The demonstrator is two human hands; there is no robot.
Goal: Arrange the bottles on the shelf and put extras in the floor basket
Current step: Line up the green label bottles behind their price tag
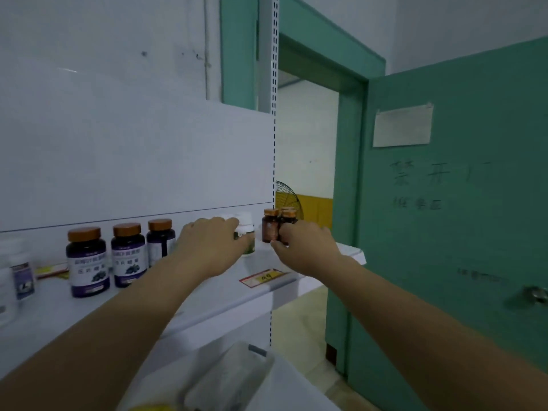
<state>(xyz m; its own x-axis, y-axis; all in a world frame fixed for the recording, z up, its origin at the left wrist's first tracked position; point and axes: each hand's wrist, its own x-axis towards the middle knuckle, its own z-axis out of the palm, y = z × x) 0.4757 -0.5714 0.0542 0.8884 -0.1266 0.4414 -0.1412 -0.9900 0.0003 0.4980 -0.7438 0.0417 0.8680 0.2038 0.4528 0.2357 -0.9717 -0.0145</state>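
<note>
On the white shelf (pixel 207 295) stand three dark purple bottles with orange caps (pixel 87 262), (pixel 129 255), (pixel 160 240). My left hand (pixel 207 247) grips a white bottle with a green label (pixel 247 232) near the shelf's right part. My right hand (pixel 305 250) holds small brown bottles with orange caps (pixel 271 226) at the shelf's right end. White bottles (pixel 20 274) stand blurred at the far left.
A yellow-red price tag (pixel 262 277) sits on the shelf's front edge. A perforated upright (pixel 274 114) marks the shelf's right side. An open teal door (pixel 459 218) stands to the right. A lower shelf holds plastic-wrapped goods (pixel 231 378). A fan (pixel 289 200) shows through the doorway.
</note>
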